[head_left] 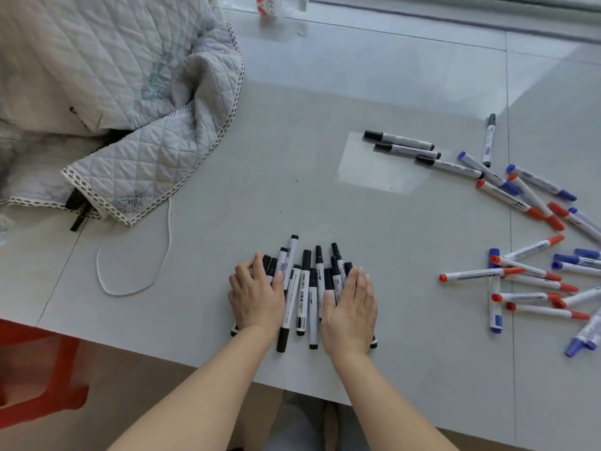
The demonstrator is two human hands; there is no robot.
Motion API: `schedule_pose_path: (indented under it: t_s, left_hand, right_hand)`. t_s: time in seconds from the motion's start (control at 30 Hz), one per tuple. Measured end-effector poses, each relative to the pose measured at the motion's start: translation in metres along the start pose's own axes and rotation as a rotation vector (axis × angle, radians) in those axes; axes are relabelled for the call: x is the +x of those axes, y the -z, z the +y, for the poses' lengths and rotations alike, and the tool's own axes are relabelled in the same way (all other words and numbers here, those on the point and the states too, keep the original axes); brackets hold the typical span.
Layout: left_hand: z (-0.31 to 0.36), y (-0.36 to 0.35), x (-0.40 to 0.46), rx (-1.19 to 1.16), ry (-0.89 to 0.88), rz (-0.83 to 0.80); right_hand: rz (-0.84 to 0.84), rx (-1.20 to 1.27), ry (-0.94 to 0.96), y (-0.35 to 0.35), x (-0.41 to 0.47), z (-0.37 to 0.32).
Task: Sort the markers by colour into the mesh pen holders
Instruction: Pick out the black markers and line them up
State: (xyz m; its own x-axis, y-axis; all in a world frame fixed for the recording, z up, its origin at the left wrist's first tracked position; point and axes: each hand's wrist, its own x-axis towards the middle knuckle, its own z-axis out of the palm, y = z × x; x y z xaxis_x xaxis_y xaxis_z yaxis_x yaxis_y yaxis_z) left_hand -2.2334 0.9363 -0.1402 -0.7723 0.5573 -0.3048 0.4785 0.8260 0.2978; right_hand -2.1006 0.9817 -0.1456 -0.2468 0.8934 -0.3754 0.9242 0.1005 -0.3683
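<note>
Several black-capped white markers (pixel 305 294) lie in a bunch near the table's front edge. My left hand (pixel 255 296) presses against the bunch's left side, fingers loosely bent over a few markers. Flat against its right side rests my right hand (pixel 351 310) with straight fingers. Three more black markers (pixel 401 145) lie farther back on the right, and a fourth (pixel 488 140) stands apart. Red and blue markers (pixel 533 278) are scattered at the right edge. No mesh pen holder shows in the head view.
A quilted grey blanket (pixel 136 102) covers the table's back left, with a white cord (pixel 162 252) looping out from under it. A white bottle (pixel 270 6) stands at the far edge. An orange stool (pixel 35 369) sits below the table's left front.
</note>
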Motion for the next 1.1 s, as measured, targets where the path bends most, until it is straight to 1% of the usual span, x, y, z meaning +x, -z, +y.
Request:
schedule_pose_path:
  t_s: [0.1, 0.2, 0.37, 0.5, 0.6, 0.67, 0.77, 0.83, 0.93, 1.1]
  left_hand:
    - [0.005, 0.007, 0.001, -0.026, 0.005, 0.003]
    - [0.018, 0.018, 0.004, -0.071, -0.006, 0.034]
    - [0.059, 0.032, 0.016, -0.166, -0.109, 0.062]
    - [0.106, 0.035, 0.034, -0.232, -0.248, -0.036]
    - [0.145, 0.031, 0.052, -0.214, -0.313, -0.123]
    - [0.173, 0.027, 0.064, -0.2, -0.316, -0.168]
    - [0.213, 0.016, 0.083, -0.231, -0.25, -0.237]
    - [0.237, 0.006, 0.095, -0.217, -0.225, -0.254]
    - [0.265, -0.008, 0.113, -0.115, -0.274, -0.203]
    - [0.298, -0.021, 0.144, 0.099, -0.476, 0.001]
  right_hand:
    - [-0.019, 0.074, 0.023, 0.008, -0.005, 0.005]
    - [-0.03, 0.18, -0.002, 0.022, -0.006, 0.011]
    - [-0.016, 0.278, -0.046, 0.048, 0.005, 0.022]
    - [-0.027, 0.293, -0.031, 0.074, 0.03, 0.035]
    - [0.012, 0.257, 0.02, 0.103, 0.065, 0.053]
    - [0.033, 0.25, 0.04, 0.128, 0.094, 0.067]
    - [0.071, 0.224, 0.047, 0.165, 0.14, 0.089]
    - [0.118, 0.183, 0.053, 0.187, 0.17, 0.101]
    - [0.146, 0.097, 0.091, 0.208, 0.205, 0.113]
    - [0.105, 0.025, 0.14, 0.213, 0.247, 0.117]
